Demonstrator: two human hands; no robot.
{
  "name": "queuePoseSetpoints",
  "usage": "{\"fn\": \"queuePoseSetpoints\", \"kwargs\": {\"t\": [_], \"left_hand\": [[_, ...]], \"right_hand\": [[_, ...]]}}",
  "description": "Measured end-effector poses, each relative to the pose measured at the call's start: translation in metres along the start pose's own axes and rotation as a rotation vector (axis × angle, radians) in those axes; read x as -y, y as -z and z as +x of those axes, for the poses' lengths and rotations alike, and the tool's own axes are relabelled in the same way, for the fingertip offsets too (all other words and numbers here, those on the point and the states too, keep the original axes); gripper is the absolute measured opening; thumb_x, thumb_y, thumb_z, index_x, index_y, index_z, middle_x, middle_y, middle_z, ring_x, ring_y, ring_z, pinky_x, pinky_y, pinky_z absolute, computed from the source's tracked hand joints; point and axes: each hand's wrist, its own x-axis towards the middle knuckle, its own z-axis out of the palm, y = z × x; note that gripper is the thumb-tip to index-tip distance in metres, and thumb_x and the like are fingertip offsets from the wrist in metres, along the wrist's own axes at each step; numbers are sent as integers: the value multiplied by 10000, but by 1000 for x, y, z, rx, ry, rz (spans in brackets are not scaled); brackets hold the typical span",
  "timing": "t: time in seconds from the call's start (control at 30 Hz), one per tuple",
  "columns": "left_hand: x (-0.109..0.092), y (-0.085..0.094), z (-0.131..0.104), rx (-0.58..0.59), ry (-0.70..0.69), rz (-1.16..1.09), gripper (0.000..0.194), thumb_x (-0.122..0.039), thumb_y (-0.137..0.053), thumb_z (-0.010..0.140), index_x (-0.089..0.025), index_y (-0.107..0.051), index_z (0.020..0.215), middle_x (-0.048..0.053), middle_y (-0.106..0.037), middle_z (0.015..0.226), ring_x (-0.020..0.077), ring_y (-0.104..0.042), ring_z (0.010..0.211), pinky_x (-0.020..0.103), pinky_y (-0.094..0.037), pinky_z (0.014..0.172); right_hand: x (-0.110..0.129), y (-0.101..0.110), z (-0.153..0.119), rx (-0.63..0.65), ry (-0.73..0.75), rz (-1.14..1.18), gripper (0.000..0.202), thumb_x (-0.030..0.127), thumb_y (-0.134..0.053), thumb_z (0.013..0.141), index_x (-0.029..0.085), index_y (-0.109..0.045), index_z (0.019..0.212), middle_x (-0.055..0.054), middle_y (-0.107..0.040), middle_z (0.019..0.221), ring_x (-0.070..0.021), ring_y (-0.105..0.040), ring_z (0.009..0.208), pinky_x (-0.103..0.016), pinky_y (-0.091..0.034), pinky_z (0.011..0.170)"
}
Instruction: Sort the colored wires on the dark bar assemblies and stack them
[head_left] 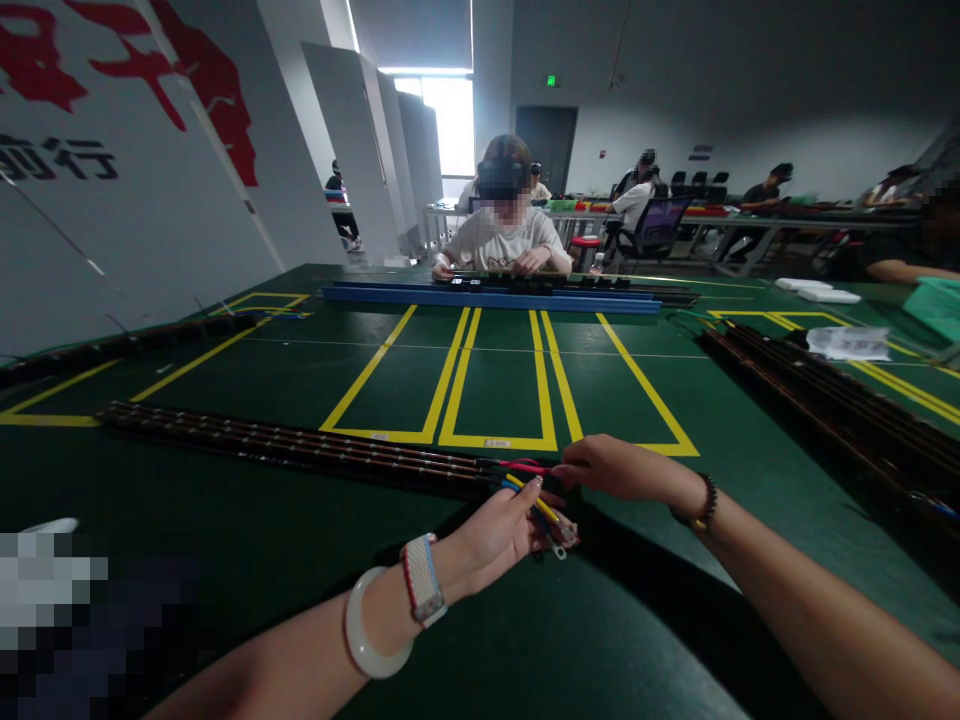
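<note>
Across the green tabletop (pixel 491 375), yellow tape (pixel 532 446) marks out rectangles, with a seated person (pixel 499 240) beyond its far side; black characters (pixel 79 158) ending 前行 show on the left wall (pixel 150 230). Near the centre, the left hand (pixel 499 530) grips yellow and blue wires (pixel 545 508), the right hand (pixel 611 465) pinches red wires (pixel 525 466), and their dark strips (pixel 300 445) lie left of both.

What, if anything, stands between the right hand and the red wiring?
Nothing visible. The right hand is right at the end of the red wiring; whether it grips it can't be told. The left hand, holding the yellow wire, is nearer the camera, not between them.
</note>
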Motion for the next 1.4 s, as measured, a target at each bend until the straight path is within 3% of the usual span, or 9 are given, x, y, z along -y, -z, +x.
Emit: {"fn": "queuePoseSetpoints", "kwargs": {"t": [0.27,0.47,0.57,0.77,0.93,1.03,1.13,1.27,1.4], "left_hand": [[-6,-5,-2,-18,66,-4,325,-350,-357,947,-120,-528,793,83,-636,737,165,-622,729,356,-436,859],[-9,-9,-4,-49,83,6,285,-320,-350,951,-136,-500,793,66,-626,719,158,-617,719,370,-432,875],[-7,-6,-3,-22,76,7,280,-319,-365,946,-134,-509,793,79,-634,738,164,-621,727,360,-435,864],[-3,0,1,14,53,-8,302,-354,-382,938,-117,-539,834,104,-650,788,173,-629,761,337,-439,848],[-2,1,2,7,58,-47,256,-312,-385,940,-129,-562,913,74,-652,813,170,-633,779,336,-445,840],[-2,2,1,-9,76,-38,250,-320,-429,924,-129,-571,850,70,-650,795,169,-629,787,319,-449,828],[0,1,-1,-38,15,-32,192,-269,-449,915,-137,-571,847,65,-658,813,164,-626,799,332,-449,846],[6,-1,-4,-29,-67,-55,187,-145,-419,881,-120,-594,942,88,-666,957,164,-622,890,343,-437,895],[11,1,-3,-59,-106,20,194,-194,-416,897,-116,-583,958,118,-674,958,189,-643,868,404,-438,901]], "right_hand": [[-29,-16,34,-136,-13,834,352,487,-573,803,147,-490,767,47,-474,602,-69,-453,506,-196,-313,474],[-21,-24,55,-293,39,919,338,472,-592,790,157,-468,775,69,-458,587,-53,-424,497,-179,-293,473],[-22,-20,54,-274,-21,831,346,492,-553,817,153,-486,794,58,-475,589,-62,-458,498,-181,-323,473],[-13,8,8,22,-212,252,629,680,-389,838,117,-595,646,-41,-573,548,-103,-502,458,-233,-387,489],[33,11,-30,112,-46,-82,614,661,-388,848,134,-665,696,-35,-587,557,-95,-440,449,-229,-282,454],[49,0,-34,103,27,-271,455,512,-482,854,139,-690,696,-25,-564,554,-82,-372,445,-233,-224,445],[50,-3,-32,81,21,-297,376,386,-465,876,142,-692,700,-20,-561,559,-72,-355,443,-229,-211,446],[44,5,-32,75,-11,-227,411,417,-423,899,149,-682,726,-18,-571,570,-70,-369,447,-223,-208,446],[46,8,-33,7,-47,-255,299,346,-486,861,157,-661,709,-21,-585,595,-82,-398,475,-226,-211,458]]}}
